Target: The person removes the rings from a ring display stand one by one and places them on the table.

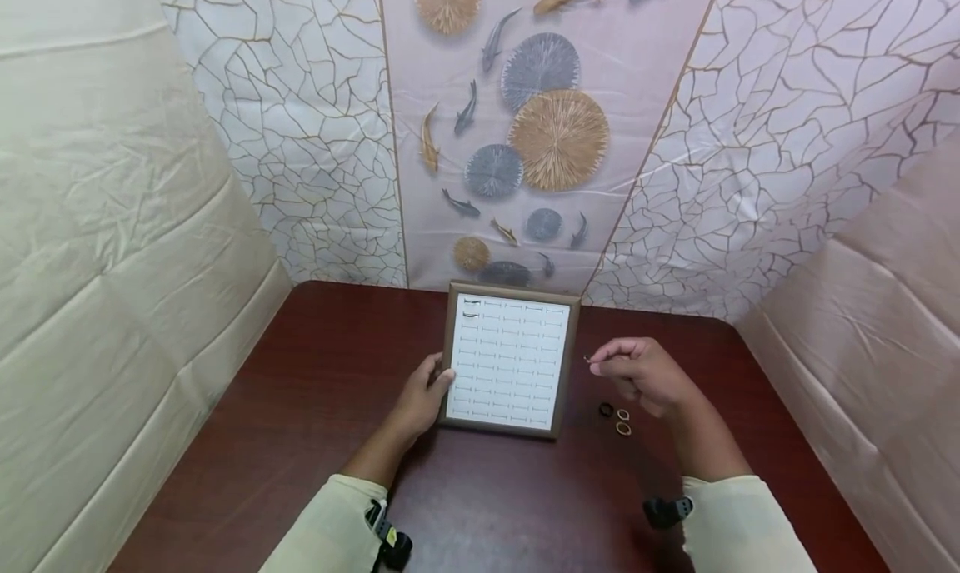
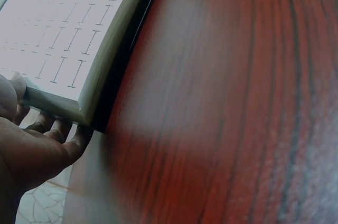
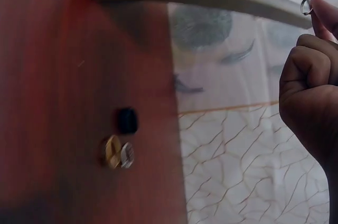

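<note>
A ring display board with a brown frame and rows of slots in its white face stands tilted up on the table. Two rings sit in its top-left slots. My left hand grips the board by its left edge, thumb on the front and fingers behind, as the left wrist view shows. Between thumb and forefinger, my right hand pinches a thin silvery ring just off the board's right side. Below that hand lie a black ring, a gold ring and a silvery ring.
The dark red wooden table carries everything. Behind it hangs a patterned cloth with fish and round shapes. Pale draped cloth closes off both sides.
</note>
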Demonstrator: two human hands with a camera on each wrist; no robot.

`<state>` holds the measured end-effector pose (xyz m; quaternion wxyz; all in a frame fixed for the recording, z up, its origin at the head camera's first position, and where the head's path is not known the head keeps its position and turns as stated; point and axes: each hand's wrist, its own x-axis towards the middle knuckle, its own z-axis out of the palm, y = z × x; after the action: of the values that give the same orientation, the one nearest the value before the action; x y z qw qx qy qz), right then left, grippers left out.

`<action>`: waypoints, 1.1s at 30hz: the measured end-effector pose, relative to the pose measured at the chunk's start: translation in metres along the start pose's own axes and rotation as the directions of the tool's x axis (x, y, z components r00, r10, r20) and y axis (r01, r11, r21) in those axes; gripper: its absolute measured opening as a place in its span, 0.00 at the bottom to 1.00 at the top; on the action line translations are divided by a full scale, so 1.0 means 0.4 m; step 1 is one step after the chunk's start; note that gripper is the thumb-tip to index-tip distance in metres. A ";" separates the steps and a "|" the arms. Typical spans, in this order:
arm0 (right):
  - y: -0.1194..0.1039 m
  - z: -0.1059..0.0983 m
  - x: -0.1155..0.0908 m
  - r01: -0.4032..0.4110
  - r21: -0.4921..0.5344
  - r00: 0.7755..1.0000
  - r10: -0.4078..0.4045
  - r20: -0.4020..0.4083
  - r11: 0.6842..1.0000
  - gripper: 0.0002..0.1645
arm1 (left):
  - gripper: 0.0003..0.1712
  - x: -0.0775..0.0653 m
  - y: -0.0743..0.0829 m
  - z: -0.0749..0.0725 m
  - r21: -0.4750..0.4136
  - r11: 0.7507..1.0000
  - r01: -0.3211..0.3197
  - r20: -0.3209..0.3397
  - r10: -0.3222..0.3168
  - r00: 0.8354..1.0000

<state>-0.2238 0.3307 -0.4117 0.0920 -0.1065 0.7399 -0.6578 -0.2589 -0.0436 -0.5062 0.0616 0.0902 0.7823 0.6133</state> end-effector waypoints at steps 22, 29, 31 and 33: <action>0.120 -0.038 -0.067 -0.396 -0.196 0.914 0.365 -0.175 0.897 0.12 | 0.27 0.002 -0.004 -0.003 0.011 1.000 0.009 0.001 -0.009 1.000; 0.148 -0.031 -0.066 -0.433 -0.251 0.897 0.388 -0.211 0.866 0.11 | 0.27 0.001 -0.003 -0.003 0.015 1.000 0.003 -0.001 -0.003 1.000; 0.154 -0.028 -0.066 -0.450 -0.270 0.889 0.399 -0.222 0.852 0.10 | 0.27 0.003 -0.004 -0.003 0.015 1.000 -0.001 -0.002 0.001 1.000; 0.159 -0.023 -0.066 -0.465 -0.285 0.882 0.410 -0.234 0.838 0.09 | 0.27 0.004 -0.004 -0.002 0.014 1.000 -0.005 -0.005 0.005 1.000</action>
<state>-0.2032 0.3542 -0.4739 0.1597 0.1061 0.8497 -0.4911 -0.2608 -0.0443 -0.5076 0.0576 0.0912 0.7865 0.6081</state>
